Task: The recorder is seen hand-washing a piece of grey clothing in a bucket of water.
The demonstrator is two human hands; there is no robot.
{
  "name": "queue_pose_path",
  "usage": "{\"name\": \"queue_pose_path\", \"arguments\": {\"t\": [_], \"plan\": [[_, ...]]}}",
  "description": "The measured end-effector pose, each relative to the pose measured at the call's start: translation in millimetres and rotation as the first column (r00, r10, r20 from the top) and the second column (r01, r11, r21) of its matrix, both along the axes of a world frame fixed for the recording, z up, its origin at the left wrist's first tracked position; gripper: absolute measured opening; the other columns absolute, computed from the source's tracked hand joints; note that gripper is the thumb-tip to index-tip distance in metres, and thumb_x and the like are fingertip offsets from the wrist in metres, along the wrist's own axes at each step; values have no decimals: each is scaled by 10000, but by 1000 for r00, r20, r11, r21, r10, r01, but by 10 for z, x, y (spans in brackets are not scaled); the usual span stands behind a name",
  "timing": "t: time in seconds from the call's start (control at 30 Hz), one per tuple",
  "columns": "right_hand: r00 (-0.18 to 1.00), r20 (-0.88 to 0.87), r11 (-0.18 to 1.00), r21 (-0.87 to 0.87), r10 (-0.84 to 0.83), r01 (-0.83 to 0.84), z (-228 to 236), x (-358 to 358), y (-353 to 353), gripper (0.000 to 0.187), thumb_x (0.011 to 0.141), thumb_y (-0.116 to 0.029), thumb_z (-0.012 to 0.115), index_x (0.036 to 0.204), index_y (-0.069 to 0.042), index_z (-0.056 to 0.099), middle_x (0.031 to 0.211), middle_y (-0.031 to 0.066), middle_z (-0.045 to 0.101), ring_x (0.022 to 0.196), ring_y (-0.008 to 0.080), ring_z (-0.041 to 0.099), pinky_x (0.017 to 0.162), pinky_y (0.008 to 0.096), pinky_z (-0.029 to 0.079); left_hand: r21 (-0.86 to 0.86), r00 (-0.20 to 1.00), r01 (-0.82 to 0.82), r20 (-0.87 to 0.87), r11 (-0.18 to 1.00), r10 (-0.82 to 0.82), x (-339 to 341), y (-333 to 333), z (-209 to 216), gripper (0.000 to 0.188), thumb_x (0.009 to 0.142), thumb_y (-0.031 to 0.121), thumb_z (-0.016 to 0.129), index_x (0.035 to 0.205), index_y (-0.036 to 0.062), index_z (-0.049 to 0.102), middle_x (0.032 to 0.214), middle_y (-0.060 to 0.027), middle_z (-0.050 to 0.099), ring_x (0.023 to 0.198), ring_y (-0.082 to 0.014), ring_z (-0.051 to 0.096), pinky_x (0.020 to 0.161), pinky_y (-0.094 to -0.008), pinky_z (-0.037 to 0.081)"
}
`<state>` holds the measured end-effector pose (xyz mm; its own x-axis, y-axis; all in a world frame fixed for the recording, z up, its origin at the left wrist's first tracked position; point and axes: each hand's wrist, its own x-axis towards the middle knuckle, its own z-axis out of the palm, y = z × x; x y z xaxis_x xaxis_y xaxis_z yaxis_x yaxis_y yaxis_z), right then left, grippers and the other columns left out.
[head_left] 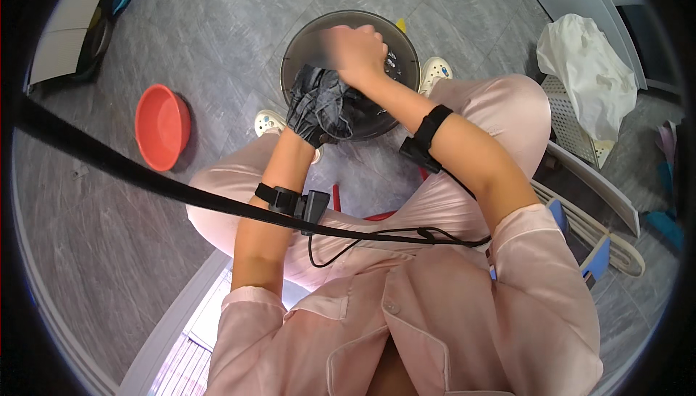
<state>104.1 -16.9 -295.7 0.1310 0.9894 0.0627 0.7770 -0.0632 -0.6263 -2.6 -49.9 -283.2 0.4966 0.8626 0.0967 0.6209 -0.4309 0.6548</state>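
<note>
Right hand (357, 51): clenched into a fist on the top of the dark cloth (322, 102), above the grey basin (290, 51).
Left hand (308, 124): hidden under the cloth, seemingly gripping it; fingers cannot be seen.
Cloth: bunched between both hands, over the basin's near rim.
Red bowl (162, 126): well left of the fingers.

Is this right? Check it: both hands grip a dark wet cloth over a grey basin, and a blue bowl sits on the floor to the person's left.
One thing is wrong: the bowl on the floor is red, not blue, as the head view shows. The rest holds: the left hand and right hand grip the dark cloth over the grey basin.
</note>
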Motion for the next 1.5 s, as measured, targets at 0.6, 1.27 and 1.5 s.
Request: {"name": "queue_pose_path", "arguments": {"t": [0.6,1.27,1.5], "plan": [[951,-13,944,129,308,-304,283,-268,-352,215,868,-282,514,994,-176,653,940,147,558,903,338,534,738,495,398,216,952,31,-304,976,37,-151,0,-358,306,852,213,504,1123,79,554,1129,-124,550,1068,-291,503,917,-387,398],[949,-174,918,347,262,-190,-66,-229,-159,176,845,-218,533,844,-86,649,991,116,632,1030,340,529,983,539,327,203,981,5,-191,979,34,-226,-44,-380,424,885,214,493,1276,54,462,1284,-166,484,1189,-301,455,1014,-374,351],[829,-268,858,313,491,-407,209,-248,-410,139,841,-195,563,861,-84,645,928,122,656,1000,292,599,1015,491,364,152,886,100,-463,983,-19,-289,-136,-405,491,922,278,432,1353,55,356,1380,-181,369,1293,-282,328,1078,-395,251]]}}
